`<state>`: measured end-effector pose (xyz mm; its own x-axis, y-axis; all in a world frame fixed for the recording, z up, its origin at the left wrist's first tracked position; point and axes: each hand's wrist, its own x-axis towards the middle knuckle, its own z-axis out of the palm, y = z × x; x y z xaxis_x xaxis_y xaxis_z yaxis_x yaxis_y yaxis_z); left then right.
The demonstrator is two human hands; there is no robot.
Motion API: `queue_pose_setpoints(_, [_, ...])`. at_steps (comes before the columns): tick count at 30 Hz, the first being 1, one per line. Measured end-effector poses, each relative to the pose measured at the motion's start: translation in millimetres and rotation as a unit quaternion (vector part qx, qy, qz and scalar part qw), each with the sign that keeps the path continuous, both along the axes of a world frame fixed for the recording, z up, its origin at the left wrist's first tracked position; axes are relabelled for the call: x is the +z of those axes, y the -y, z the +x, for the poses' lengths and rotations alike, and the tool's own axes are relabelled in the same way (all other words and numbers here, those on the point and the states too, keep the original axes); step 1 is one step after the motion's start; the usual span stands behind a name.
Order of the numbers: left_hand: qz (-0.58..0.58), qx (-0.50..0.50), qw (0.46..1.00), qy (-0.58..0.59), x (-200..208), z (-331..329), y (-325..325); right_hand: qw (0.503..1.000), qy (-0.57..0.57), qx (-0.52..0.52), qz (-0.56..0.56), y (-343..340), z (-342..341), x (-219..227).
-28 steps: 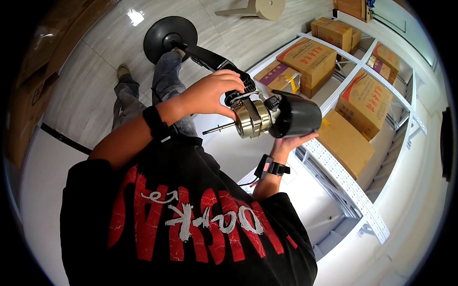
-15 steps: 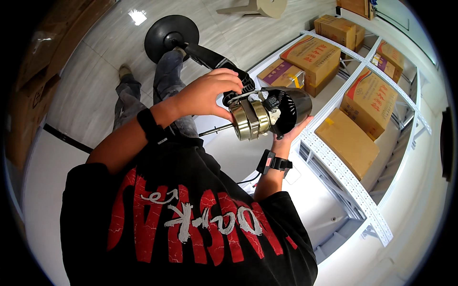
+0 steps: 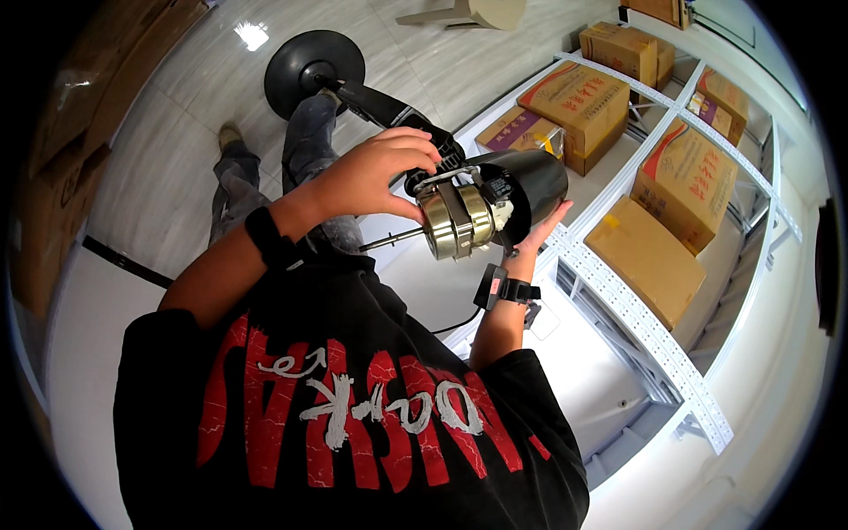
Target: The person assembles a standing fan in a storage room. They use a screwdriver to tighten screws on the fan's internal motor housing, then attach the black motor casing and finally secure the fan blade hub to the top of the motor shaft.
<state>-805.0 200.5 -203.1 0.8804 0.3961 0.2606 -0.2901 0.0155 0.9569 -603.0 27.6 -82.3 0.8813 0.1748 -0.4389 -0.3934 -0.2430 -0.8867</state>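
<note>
A stand fan's bare motor [image 3: 458,221], brass-coloured with a thin shaft [image 3: 393,239] pointing left, sits at the top of a black fan stand [image 3: 389,108]. My left hand [image 3: 375,172] grips the motor from the left, its thumb on the front rim and its fingers curved over the top. A dark, bowl-shaped motor cover [image 3: 534,181] lies against the motor's rear on the right. My right hand [image 3: 541,234] cups this cover from below and the right; part of its fingers is hidden behind it. White and black fittings [image 3: 501,201] show between motor and cover.
The stand's round black base [image 3: 314,66] rests on the tiled floor near my feet. Rightward, a white metal rack [image 3: 618,291] holds several cardboard boxes [image 3: 574,106]. More cartons [image 3: 53,203] line the left side. A beige stool [image 3: 481,12] lies far off.
The dark cover has turned, so its slotted inside no longer shows, and its smooth outside faces up more. Motor and both hands have shifted slightly left.
</note>
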Motion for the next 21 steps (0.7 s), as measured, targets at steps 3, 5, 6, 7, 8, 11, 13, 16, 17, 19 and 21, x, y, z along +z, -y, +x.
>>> queue_pose_setpoints(3, [0.007, -0.008, 1.0, -0.013, 3.0, -1.5, -1.6, 0.999, -0.01, -0.049, 0.021, -1.6, -6.1, 0.6])
queue_pose_setpoints(5, [0.014, -0.018, 1.0, -0.018, 5.9, -0.5, -3.8, 1.0, -0.007, -0.017, 0.025, 9.2, 1.5, -4.3])
queue_pose_setpoints(6, [0.018, -0.022, 0.999, -0.021, 7.2, 0.4, -4.9, 1.0, -0.004, -0.002, 0.027, 18.2, 7.7, -9.2])
queue_pose_setpoints(7, [0.018, -0.028, 0.999, -0.024, 8.1, 0.0, -6.0, 0.999, -0.02, 0.004, 0.049, 23.7, 10.8, -12.3])
queue_pose_setpoints(8, [0.019, -0.034, 0.999, -0.027, 9.1, -0.4, -7.1, 0.998, -0.021, 0.008, 0.053, 28.4, 12.8, -15.1])
queue_pose_setpoints(11, [0.033, -0.048, 0.997, -0.043, 14.9, -1.0, -8.8, 0.995, -0.04, 0.009, 0.087, 38.1, 18.5, -25.3])
queue_pose_setpoints(13, [0.044, -0.06, 0.996, -0.05, 18.5, -1.4, -11.2, 0.995, -0.054, 0.006, 0.088, 36.6, 6.6, -20.6])
queue_pose_setpoints(16, [0.071, -0.087, 0.992, -0.063, 23.1, -1.0, -15.9, 0.991, -0.081, 0.021, 0.108, 40.8, -9.6, -23.5])
queue_pose_setpoints(17, [0.089, -0.098, 0.988, -0.074, 27.6, 0.5, -18.6, 0.989, -0.086, 0.008, 0.123, 42.2, -13.4, -27.4])
queue_pose_setpoints(19, [0.119, -0.123, 0.981, -0.092, 34.7, 2.6, -22.5, 0.983, -0.084, -0.013, 0.164, 49.3, -14.3, -37.8])
queue_pose_setpoints(21, [0.116, -0.158, 0.975, -0.104, 48.3, 4.1, -29.8, 0.974, -0.07, -0.034, 0.215, 59.9, -16.2, -47.9])
